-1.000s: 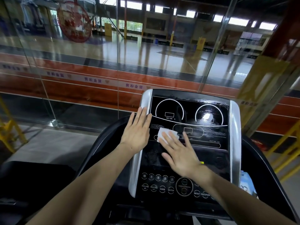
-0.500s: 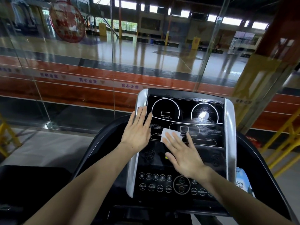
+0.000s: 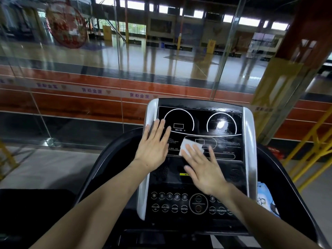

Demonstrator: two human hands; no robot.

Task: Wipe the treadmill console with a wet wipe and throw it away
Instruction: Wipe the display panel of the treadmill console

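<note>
Two hands are on the treadmill console (image 3: 199, 159), apart from each other: we note the left hand (image 3: 154, 146) lying flat with straight fingers on the console's left edge, centre of frame, and the right hand (image 3: 203, 168) pressing a white wet wipe (image 3: 188, 147) under straight, spread fingers against the lower display panel. At the lower right of the frame, just beside the console's right silver trim, we record a blue-and-white packet (image 3: 266, 200) tucked in a side recess; its contents cannot be determined.
</note>
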